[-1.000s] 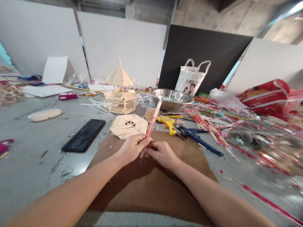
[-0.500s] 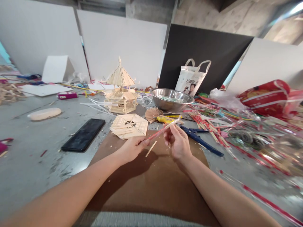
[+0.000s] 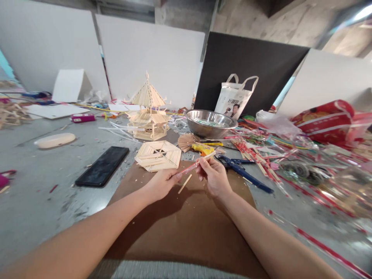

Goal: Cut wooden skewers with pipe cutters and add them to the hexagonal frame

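Note:
Between my hands is a pair of disposable chopsticks in a clear and red plastic wrapper. My left hand is closed on the wrapper's left end. With bent fingers, my right hand pinches the chopsticks, whose pale ends stick out past it. Below them a short cut stick lies on the brown board. A flat hexagonal stick panel rests at the board's back edge. Behind it stands a pagoda model made of sticks.
Blue-handled cutters and a yellow glue gun lie behind my right hand, before a steel basin. A black phone is at left. Wrapped chopsticks and plastic litter spread across the right. A white bag stands behind.
My right hand has slid slightly left and down along the chopsticks, nearer my left hand. The clear wrapper end that stuck out beyond it no longer shows; pale wood does.

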A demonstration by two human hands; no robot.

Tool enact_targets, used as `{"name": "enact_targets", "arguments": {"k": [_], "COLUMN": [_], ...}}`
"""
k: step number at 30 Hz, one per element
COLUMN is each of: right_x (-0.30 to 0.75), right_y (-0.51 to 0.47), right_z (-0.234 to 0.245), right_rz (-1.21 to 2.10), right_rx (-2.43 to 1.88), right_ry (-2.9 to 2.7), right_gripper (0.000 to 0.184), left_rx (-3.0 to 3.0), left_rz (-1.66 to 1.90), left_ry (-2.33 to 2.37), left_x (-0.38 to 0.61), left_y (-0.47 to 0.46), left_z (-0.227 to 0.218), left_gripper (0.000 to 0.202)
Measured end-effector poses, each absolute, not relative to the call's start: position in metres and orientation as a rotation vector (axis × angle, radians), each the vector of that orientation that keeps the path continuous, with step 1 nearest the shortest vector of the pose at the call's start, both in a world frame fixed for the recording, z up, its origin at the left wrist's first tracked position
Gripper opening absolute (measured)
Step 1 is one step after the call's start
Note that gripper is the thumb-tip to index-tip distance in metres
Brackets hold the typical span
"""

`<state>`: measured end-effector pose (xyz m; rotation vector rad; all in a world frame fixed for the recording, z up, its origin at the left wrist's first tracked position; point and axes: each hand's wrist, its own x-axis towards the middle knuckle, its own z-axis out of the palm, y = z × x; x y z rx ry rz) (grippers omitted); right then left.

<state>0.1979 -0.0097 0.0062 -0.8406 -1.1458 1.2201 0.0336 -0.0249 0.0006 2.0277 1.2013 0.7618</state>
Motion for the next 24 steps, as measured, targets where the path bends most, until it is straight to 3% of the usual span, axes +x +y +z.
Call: {"name": "enact_targets", "arguments": {"k": [24], "right_x": [0.187], "right_y": [-0.018], "right_z": [0.001], "right_rz": [1.363], "right_rx": [-0.877], "right_ry": [-1.336], "right_gripper": [0.02], "left_rx": [2.037], "left_rz": [0.802], "left_ry": [1.044], "left_x": [0.036], "left_y": [-0.029], "left_z": [0.005], "left_gripper": [0.04]}}
